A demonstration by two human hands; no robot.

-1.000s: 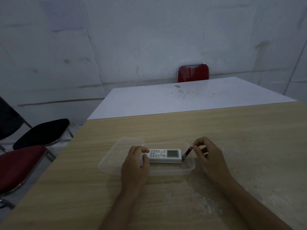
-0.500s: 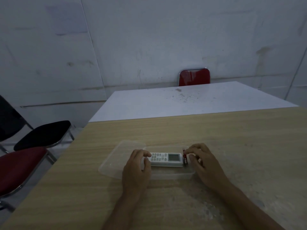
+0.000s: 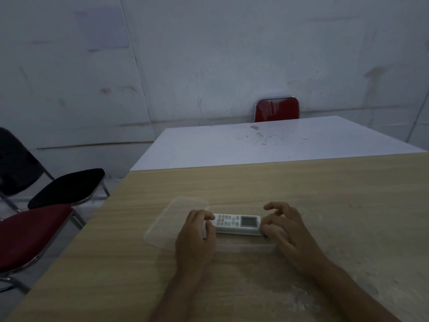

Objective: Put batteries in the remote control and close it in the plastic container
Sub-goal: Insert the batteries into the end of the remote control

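Observation:
A white remote control (image 3: pixel 236 223) with a small screen lies face up inside the clear plastic container (image 3: pixel 243 247) on the wooden table (image 3: pixel 325 194). My left hand (image 3: pixel 195 238) grips the remote's left end, thumb and fingers around it. My right hand (image 3: pixel 287 231) is curled at the remote's right end, inside the container. A small dark battery (image 3: pixel 265 235) peeks out under its fingertips and is mostly hidden. The container's clear lid (image 3: pixel 167 219) lies flat on the table at the left, partly under my left hand.
A white table (image 3: pixel 267 142) adjoins the far edge of the wooden one, with a red chair (image 3: pixel 277 110) behind it. At the left stand a black chair (image 3: pixel 67 187) and a red chair (image 3: pixel 30 235). The wooden table's left edge runs close to the lid.
My right hand has brought the battery down from above the container's right end to the remote's right end. The left hand has stayed on the remote. The camera has tilted slightly.

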